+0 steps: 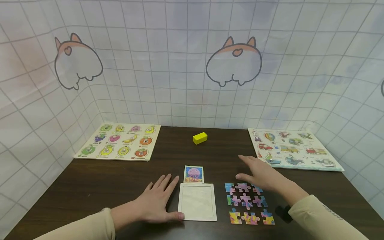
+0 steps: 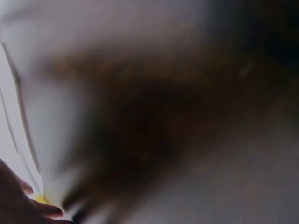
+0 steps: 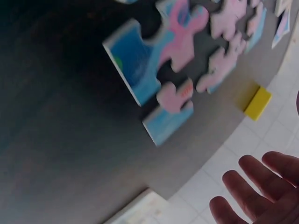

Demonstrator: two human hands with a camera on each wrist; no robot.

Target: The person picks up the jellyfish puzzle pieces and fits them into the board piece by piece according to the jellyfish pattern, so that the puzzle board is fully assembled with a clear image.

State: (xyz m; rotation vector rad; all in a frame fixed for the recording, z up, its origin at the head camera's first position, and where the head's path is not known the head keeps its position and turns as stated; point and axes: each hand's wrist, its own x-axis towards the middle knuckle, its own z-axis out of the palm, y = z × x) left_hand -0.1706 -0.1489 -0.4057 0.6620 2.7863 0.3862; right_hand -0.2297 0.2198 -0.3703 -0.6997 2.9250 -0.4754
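Note:
My left hand (image 1: 156, 201) lies with spread fingers beside the white square tray (image 1: 198, 202), its thumb touching the tray's lower left corner. Above the tray is a small jellyfish picture card (image 1: 193, 174). Right of the tray, jigsaw pieces (image 1: 246, 201) lie apart in three rows, pink and blue above, yellow at the bottom. My right hand (image 1: 264, 173) is over the upper right of these pieces, fingers extended, holding nothing. In the right wrist view, the fingers (image 3: 250, 186) show near loose pieces (image 3: 140, 60). The left wrist view is mostly blurred, with part of a hand (image 2: 21, 203) at lower left.
A yellow block (image 1: 200, 138) sits at the back middle of the dark table (image 1: 174, 143). A fruit board (image 1: 117, 141) lies at the back left and a vehicle board (image 1: 294, 149) at the back right. A grid-patterned cloth (image 1: 186, 66) stands behind and at the sides.

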